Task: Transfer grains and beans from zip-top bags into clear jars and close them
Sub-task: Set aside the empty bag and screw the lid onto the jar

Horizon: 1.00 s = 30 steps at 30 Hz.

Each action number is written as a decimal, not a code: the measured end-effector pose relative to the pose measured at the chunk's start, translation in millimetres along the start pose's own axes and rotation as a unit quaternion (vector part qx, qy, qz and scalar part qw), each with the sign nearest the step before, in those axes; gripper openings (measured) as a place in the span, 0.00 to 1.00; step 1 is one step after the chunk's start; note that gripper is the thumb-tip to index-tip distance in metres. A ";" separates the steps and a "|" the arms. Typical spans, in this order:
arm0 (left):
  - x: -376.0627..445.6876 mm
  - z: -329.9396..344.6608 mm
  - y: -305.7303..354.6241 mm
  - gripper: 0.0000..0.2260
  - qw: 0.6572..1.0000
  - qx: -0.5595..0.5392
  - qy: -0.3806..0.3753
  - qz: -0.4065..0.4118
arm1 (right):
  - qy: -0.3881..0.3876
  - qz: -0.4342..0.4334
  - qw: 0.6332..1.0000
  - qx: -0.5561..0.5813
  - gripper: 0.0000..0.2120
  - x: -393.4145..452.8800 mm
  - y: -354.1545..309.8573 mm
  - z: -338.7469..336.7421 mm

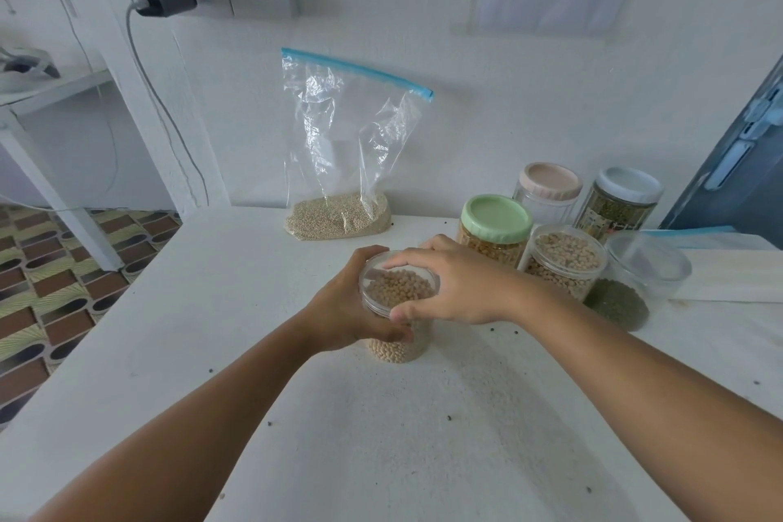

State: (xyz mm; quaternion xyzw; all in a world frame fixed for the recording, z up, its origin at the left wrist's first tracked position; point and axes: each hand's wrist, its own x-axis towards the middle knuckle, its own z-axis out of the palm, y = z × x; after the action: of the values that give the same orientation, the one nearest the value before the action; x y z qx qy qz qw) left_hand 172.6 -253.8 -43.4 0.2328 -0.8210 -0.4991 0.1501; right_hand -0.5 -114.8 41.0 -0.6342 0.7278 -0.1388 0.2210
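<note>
At the centre of the frame a clear jar (398,309) of pale round beans stands upright on the white tabletop (381,437), its long axis vertical and its mouth toward the camera. The left hand (351,305) wraps around the jar's left side, holding it. The right hand (449,288) rests curled over the rim from the right, fingers on a clear lid (396,267) at the mouth; whether the lid is seated cannot be told. Right of centre stand five more jars: a green-lidded jar (495,231), a clear-lidded bean jar (565,259), a jar of dark green grains (635,284), then a pink-lidded jar (548,191) and a blue-lidded jar (620,199) behind. Farther back, upper centre, a zip-top bag (343,148) leans upright against the wall, pale grain at its bottom, blue zip uppermost.
</note>
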 end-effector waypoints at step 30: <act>0.2 1.2 4.3 0.57 1.000 0.011 0.006 -0.003 | 0.187 0.035 0.981 0.026 0.41 -6.3 -0.2 36.7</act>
State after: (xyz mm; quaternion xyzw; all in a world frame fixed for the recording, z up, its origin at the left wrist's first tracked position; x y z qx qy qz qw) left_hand 170.8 -251.3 -40.2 0.2399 -0.8251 -0.4886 0.1515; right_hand 18.5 -105.8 10.3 -0.5654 0.7740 -0.2660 0.1027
